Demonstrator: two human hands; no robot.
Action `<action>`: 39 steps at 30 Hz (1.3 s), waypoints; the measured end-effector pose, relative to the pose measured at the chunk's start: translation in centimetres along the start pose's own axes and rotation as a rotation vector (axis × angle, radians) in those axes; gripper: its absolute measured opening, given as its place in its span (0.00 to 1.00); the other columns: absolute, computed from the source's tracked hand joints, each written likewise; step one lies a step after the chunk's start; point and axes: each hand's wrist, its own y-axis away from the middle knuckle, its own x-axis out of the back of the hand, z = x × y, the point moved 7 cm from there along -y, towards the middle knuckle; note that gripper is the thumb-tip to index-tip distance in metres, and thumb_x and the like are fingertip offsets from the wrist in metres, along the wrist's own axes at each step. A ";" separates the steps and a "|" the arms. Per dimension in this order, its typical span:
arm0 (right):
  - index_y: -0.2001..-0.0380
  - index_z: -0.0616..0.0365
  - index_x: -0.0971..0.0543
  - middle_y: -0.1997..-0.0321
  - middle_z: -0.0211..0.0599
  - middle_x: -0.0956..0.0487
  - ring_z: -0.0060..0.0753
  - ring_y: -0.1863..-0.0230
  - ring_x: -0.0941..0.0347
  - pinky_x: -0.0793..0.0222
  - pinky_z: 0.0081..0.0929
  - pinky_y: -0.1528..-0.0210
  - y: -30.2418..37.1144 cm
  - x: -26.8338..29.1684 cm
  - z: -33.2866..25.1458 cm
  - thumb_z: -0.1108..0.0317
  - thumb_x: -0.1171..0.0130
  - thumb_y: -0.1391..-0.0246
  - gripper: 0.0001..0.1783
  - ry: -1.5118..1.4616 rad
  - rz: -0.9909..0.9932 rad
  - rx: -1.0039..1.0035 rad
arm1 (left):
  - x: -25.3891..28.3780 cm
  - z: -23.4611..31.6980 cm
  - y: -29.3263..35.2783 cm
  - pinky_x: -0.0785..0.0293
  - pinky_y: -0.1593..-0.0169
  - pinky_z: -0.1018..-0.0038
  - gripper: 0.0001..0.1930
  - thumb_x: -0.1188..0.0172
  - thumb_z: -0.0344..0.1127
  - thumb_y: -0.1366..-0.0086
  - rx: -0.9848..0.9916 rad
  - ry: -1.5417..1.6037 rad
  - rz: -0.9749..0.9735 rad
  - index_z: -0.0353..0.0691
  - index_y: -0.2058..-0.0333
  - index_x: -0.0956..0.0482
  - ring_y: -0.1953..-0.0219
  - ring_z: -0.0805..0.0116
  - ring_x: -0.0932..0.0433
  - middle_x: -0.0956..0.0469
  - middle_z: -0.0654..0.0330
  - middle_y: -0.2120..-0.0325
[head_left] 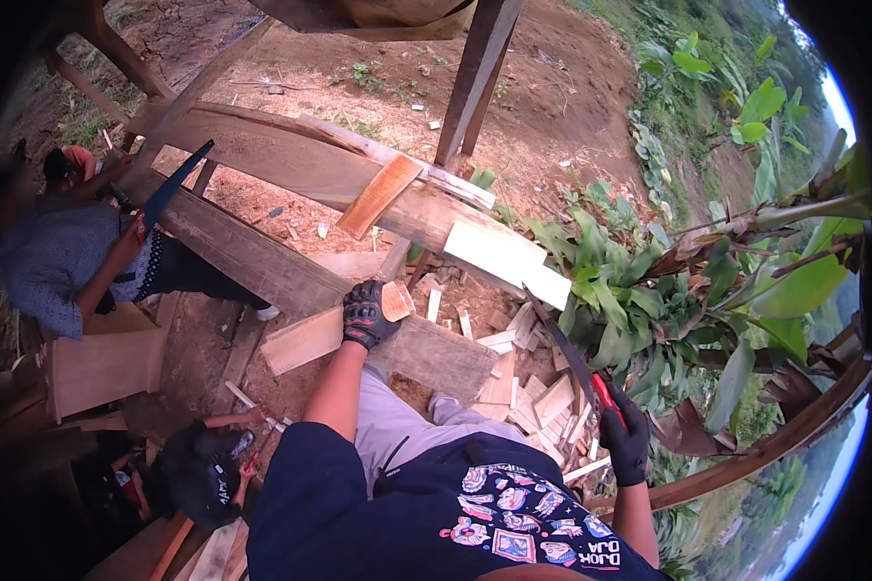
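My left hand [366, 315], in a black glove with red marks, is closed over a short wooden board [302, 341]. The board lies slantwise across a long plank bench [436, 356], and its pale right end shows past my fingers. Off to the right, my right hand [626, 433], in a dark glove, grips the red handle of a handsaw [564, 344]. Its blade points up and away to the left, apart from the board. On the far plank rest a brown board piece [380, 198] and a pale, brightly lit board [507, 261].
Cut wood offcuts [543, 407] are heaped on the ground right of the bench. A wooden post [477, 82] rises at the far side. At left a person [63, 257] holds a blue-bladed saw [172, 192]; other people crouch lower left. Leafy plants [601, 257] border the right.
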 end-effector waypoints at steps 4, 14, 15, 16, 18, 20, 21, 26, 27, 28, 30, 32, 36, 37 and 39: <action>0.34 0.60 0.18 0.54 0.38 0.12 0.19 0.72 0.24 0.24 0.26 0.64 -0.1 -0.1 1.2 0.65 0.37 0.32 0.26 -0.019 0.013 -0.097 | -2.0 5.3 4.0 0.28 0.38 0.50 0.35 0.23 0.57 0.49 -0.209 0.011 -0.055 0.44 0.46 0.21 0.43 0.47 0.22 0.21 0.51 0.49; 0.37 0.61 0.17 0.44 0.46 0.11 0.42 0.44 0.14 0.21 0.38 0.39 -1.0 0.3 11.8 0.62 0.32 0.34 0.25 0.212 0.113 -0.013 | -10.8 15.6 9.7 0.39 0.24 0.51 0.40 0.32 0.51 0.41 -0.676 -0.085 -0.356 0.39 0.32 0.27 0.31 0.50 0.29 0.26 0.49 0.34; 0.37 0.61 0.16 0.45 0.46 0.11 0.42 0.45 0.13 0.21 0.39 0.40 -0.5 0.2 12.1 0.61 0.32 0.34 0.26 0.188 0.110 -0.120 | -10.8 15.9 9.4 0.40 0.23 0.52 0.40 0.32 0.51 0.41 -0.674 -0.083 -0.401 0.39 0.32 0.27 0.30 0.50 0.30 0.26 0.49 0.33; 0.38 0.62 0.16 0.45 0.46 0.11 0.42 0.46 0.13 0.21 0.39 0.41 -0.3 -0.2 10.3 0.59 0.32 0.34 0.26 0.178 0.084 -0.209 | -10.9 15.4 9.7 0.41 0.23 0.52 0.41 0.31 0.52 0.40 -0.677 -0.077 -0.389 0.39 0.31 0.28 0.29 0.49 0.31 0.27 0.48 0.32; 0.41 0.62 0.14 0.49 0.49 0.10 0.43 0.51 0.13 0.20 0.39 0.45 0.0 0.1 12.9 0.54 0.33 0.37 0.28 0.246 0.091 -0.294 | -10.8 15.0 10.0 0.43 0.21 0.52 0.44 0.30 0.55 0.40 -0.702 -0.064 -0.364 0.39 0.30 0.29 0.27 0.47 0.32 0.29 0.46 0.30; 0.42 0.62 0.13 0.51 0.50 0.10 0.44 0.51 0.12 0.20 0.39 0.45 0.6 0.2 16.0 0.53 0.33 0.37 0.28 0.335 0.116 -0.281 | -7.5 15.9 9.0 0.44 0.21 0.51 0.48 0.28 0.60 0.41 -0.587 0.063 -0.468 0.38 0.28 0.32 0.25 0.45 0.34 0.31 0.44 0.29; 0.42 0.62 0.13 0.51 0.51 0.10 0.44 0.52 0.12 0.20 0.39 0.46 1.1 0.3 17.2 0.53 0.33 0.38 0.28 0.379 0.131 -0.275 | -5.4 16.5 7.9 0.45 0.20 0.51 0.51 0.27 0.62 0.42 -0.531 0.125 -0.520 0.38 0.27 0.33 0.25 0.44 0.35 0.32 0.43 0.28; 0.45 0.62 0.11 0.56 0.52 0.09 0.42 0.53 0.12 0.20 0.38 0.46 4.9 1.2 23.1 0.53 0.32 0.39 0.27 0.396 0.182 -0.408 | -0.5 6.6 -4.3 0.44 0.21 0.46 0.53 0.30 0.67 0.39 -0.065 -0.018 0.025 0.34 0.26 0.36 0.25 0.39 0.36 0.33 0.39 0.28; 0.44 0.62 0.12 0.56 0.52 0.09 0.42 0.54 0.12 0.20 0.38 0.47 5.6 1.4 23.1 0.54 0.32 0.39 0.27 0.387 0.169 -0.464 | 0.9 4.3 -7.3 0.44 0.22 0.44 0.51 0.30 0.63 0.38 0.035 -0.080 0.104 0.32 0.26 0.36 0.25 0.40 0.36 0.33 0.39 0.28; 0.44 0.62 0.12 0.56 0.52 0.09 0.42 0.54 0.12 0.20 0.38 0.47 6.7 1.4 22.6 0.54 0.32 0.39 0.27 0.376 0.154 -0.519 | 2.3 2.3 -9.3 0.45 0.22 0.43 0.52 0.28 0.60 0.39 0.146 -0.211 0.151 0.32 0.26 0.36 0.25 0.40 0.36 0.34 0.40 0.27; 0.44 0.65 0.12 0.55 0.55 0.10 0.45 0.53 0.12 0.20 0.38 0.47 8.4 1.1 22.8 0.56 0.34 0.41 0.27 0.327 0.163 -0.620 | 4.5 -0.8 -13.5 0.47 0.21 0.44 0.53 0.27 0.56 0.39 0.372 -0.253 0.019 0.34 0.23 0.40 0.22 0.41 0.40 0.34 0.42 0.26; 0.44 0.65 0.12 0.54 0.56 0.10 0.45 0.53 0.12 0.20 0.37 0.46 9.6 1.2 25.3 0.57 0.34 0.41 0.27 0.252 0.180 -0.606 | 3.6 -5.4 -15.4 0.45 0.22 0.45 0.50 0.27 0.49 0.40 0.416 -0.359 0.056 0.34 0.24 0.39 0.24 0.43 0.37 0.32 0.42 0.28; 0.47 0.67 0.12 0.55 0.53 0.10 0.43 0.55 0.13 0.21 0.37 0.48 11.0 1.0 28.0 0.56 0.32 0.41 0.27 0.385 0.159 -0.550 | 1.3 -8.7 -17.1 0.31 0.30 0.50 0.56 0.21 0.57 0.48 0.447 -0.375 -0.065 0.34 0.27 0.37 0.34 0.47 0.23 0.24 0.45 0.37; 0.48 0.68 0.12 0.56 0.52 0.09 0.43 0.56 0.13 0.21 0.38 0.49 12.1 0.9 27.6 0.56 0.32 0.41 0.27 0.440 0.145 -0.556 | 1.1 -8.1 -17.2 0.29 0.32 0.50 0.55 0.21 0.58 0.47 0.451 -0.319 -0.112 0.35 0.28 0.36 0.36 0.47 0.22 0.23 0.44 0.38; 0.54 0.67 0.11 0.68 0.43 0.12 0.37 0.67 0.18 0.25 0.39 0.59 11.5 -0.7 23.1 0.57 0.34 0.40 0.22 0.340 0.103 -0.678 | 0.8 -6.9 -17.0 0.25 0.35 0.50 0.53 0.23 0.60 0.46 0.477 -0.214 -0.203 0.35 0.29 0.33 0.39 0.46 0.19 0.22 0.43 0.40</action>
